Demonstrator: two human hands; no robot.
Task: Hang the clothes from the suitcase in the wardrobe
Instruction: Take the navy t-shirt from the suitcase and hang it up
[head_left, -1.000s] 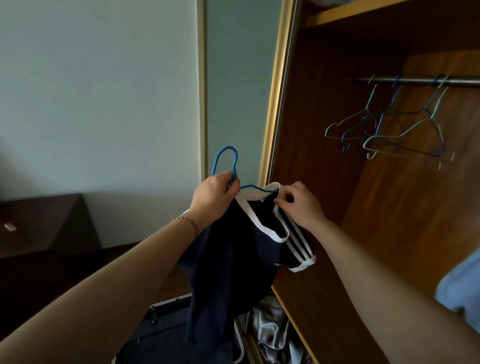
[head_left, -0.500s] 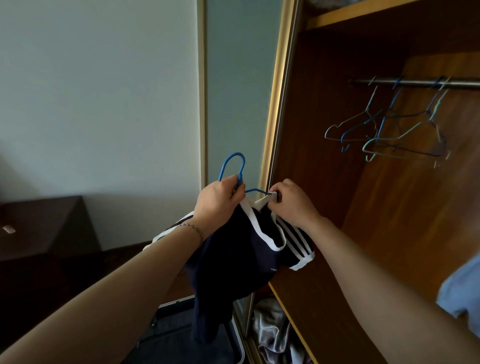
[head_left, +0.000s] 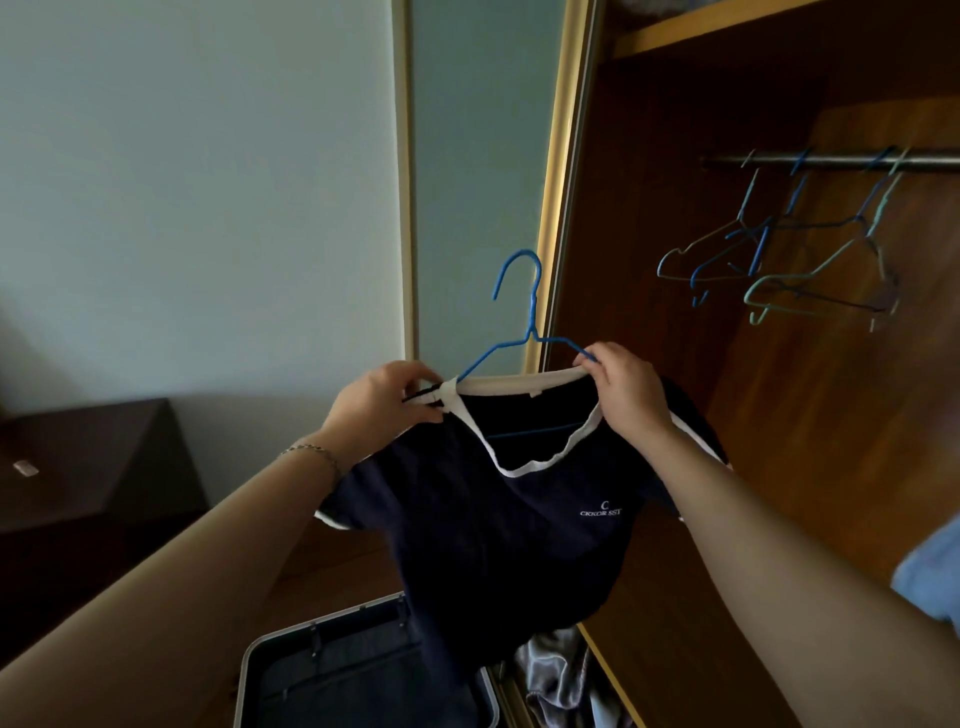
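A navy T-shirt (head_left: 519, 519) with a white collar and a small chest logo hangs spread between my hands on a blue wire hanger (head_left: 530, 312). The hanger's hook stands upright above the collar and its lower bar shows inside the neck opening. My left hand (head_left: 384, 405) pinches the shirt's left shoulder at the collar. My right hand (head_left: 628, 389) grips the right shoulder, over the hanger's right arm. The open wardrobe (head_left: 779, 467) is to the right, its rail (head_left: 831, 158) up high. The open suitcase (head_left: 363, 670) lies below.
Several empty wire hangers (head_left: 779, 260) hang on the rail's left part. Grey silky fabric (head_left: 556, 675) lies beside the suitcase at the wardrobe's base. A dark low cabinet (head_left: 88, 467) stands at left. The wardrobe's golden frame (head_left: 561, 182) rises just behind the hanger.
My hands have moved apart and spread the shirt open on the hanger. My left hand has left the hook and now pinches the left shoulder. The hook now stands free.
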